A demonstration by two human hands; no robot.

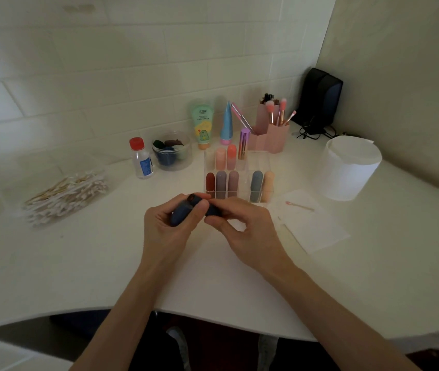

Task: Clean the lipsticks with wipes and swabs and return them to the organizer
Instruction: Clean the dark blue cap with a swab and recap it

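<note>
Two bare arms reach in over the near edge of the white counter [105,263]. The left hand [168,227] has its fingers curled round a dark blue lipstick [179,216]. The dark red tip pokes out at the top. The right hand [245,230] pinches a dark blue cap [213,211] between thumb and fingers, just beside the lipstick. Both hands are held close together in front of the organizer [263,162].

To the right of the hands a white wipe [320,231] lies flat, with one pink-tipped used swab [300,206] on it. To the left is a pile of clean swabs [65,196].

The clear organizer holds more lipsticks standing up: five in the front row with a gap, and more behind. Past it stand a small bottle [142,159] with a red top, a tub of sponges [171,151], two tubes, a pink brush holder [269,135] and a big white roll [346,172].
</note>
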